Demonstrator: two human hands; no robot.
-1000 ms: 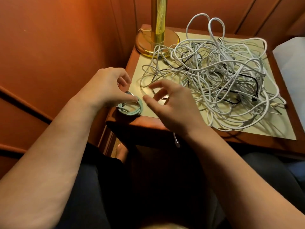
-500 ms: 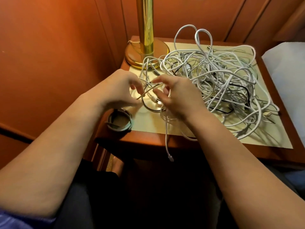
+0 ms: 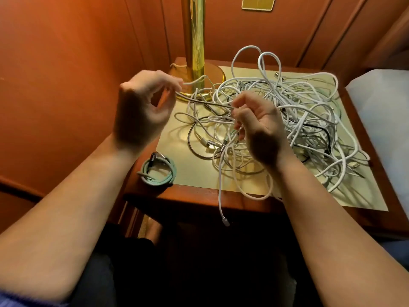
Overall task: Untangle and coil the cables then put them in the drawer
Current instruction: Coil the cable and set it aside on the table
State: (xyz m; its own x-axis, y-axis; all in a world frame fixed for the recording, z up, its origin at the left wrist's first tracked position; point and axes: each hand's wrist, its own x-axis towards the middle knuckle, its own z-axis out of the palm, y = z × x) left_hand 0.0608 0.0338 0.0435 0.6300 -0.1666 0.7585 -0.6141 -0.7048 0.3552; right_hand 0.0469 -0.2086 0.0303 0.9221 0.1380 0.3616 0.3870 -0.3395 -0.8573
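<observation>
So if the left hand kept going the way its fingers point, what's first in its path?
Probably the brass lamp pole: the left hand points right and away, pinching a white cable that runs toward it. Depth is uncertain.

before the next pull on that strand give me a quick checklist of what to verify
1. Both hands on the strand: left hand pinches it, right hand grips it. Ok.
2. Strand free of the cable tangle: it runs back into the pile. Not ok.
3. Lamp base clear of cables: loops lie against it. Not ok.
4. Loose white end secure: it dangles over the table edge. Not ok.
5. Coiled green cable out of the way: apart from the pile. Ok.
6. Drawer open: not in view. Cannot tell.
</observation>
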